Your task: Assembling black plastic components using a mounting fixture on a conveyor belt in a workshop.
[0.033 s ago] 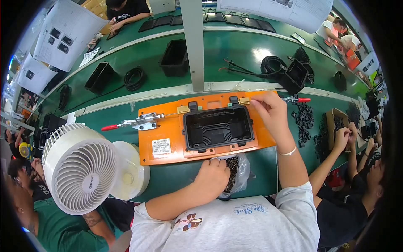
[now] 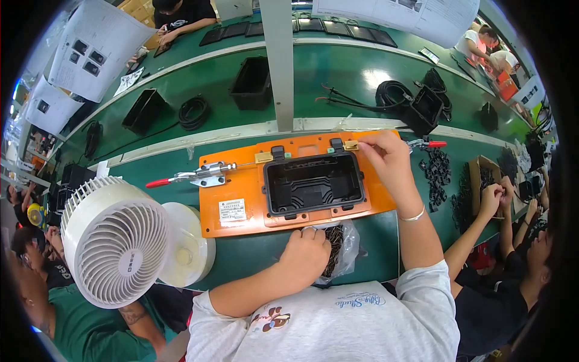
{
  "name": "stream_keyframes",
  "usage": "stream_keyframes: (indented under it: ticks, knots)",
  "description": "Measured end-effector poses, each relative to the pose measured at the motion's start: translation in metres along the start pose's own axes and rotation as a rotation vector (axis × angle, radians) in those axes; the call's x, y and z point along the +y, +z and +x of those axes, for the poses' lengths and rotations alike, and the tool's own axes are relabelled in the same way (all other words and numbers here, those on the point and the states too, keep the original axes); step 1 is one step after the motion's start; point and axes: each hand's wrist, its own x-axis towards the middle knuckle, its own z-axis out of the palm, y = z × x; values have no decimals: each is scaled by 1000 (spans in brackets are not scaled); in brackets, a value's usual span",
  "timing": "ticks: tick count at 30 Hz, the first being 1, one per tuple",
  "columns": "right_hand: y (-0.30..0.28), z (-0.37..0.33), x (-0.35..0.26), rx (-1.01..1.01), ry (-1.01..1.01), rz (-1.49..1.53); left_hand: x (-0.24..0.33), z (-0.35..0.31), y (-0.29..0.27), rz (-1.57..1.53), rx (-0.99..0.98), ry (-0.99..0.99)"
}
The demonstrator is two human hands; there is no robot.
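1. A long green workbench [image 2: 253,259] is curving across the view, with a pale divider strip running along it and a white post [image 2: 278,60] rising at 12 o'clock; paper sheets are hanging overhead.
2. Sitting dead centre is a flat orange fixture plate [image 2: 241,187], smooth and glossy, cradling a black rectangular plastic housing [image 2: 313,183], open side up.
3. The right hand [image 2: 386,158] is reaching to the housing's 1 o'clock corner, fingertips pinched together on a small brass-coloured piece there.
4. The left hand [image 2: 304,256] is resting at 6 o'clock, fingers curled down into a crinkly clear plastic bag [image 2: 347,244] of small dark parts; whether it is gripping any, I cannot tell.
5. A red-handled metal toggle clamp [image 2: 199,175] is lying at 9 o'clock.
6. A white round desk fan [image 2: 117,241] with a ribbed grille is standing at 8 o'clock.
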Motion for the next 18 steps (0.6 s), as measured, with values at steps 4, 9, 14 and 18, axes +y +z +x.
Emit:
stream_keyframes:
  ticks: [4, 9, 14, 18]
  knots:
    - [8, 0, 6, -60, 15, -147, -2, -2, 0, -1, 29, 3]
    - [9, -6, -6, -79, -169, -333, -5, -1, -2, -38, 0, 34]
    - [-7, -15, -13, -126, -133, -226, -3, 1, -6, -46, -36, 54]
    - [-22, -24, -15, -24, -74, -177, -8, -1, -2, -65, 12, 74]
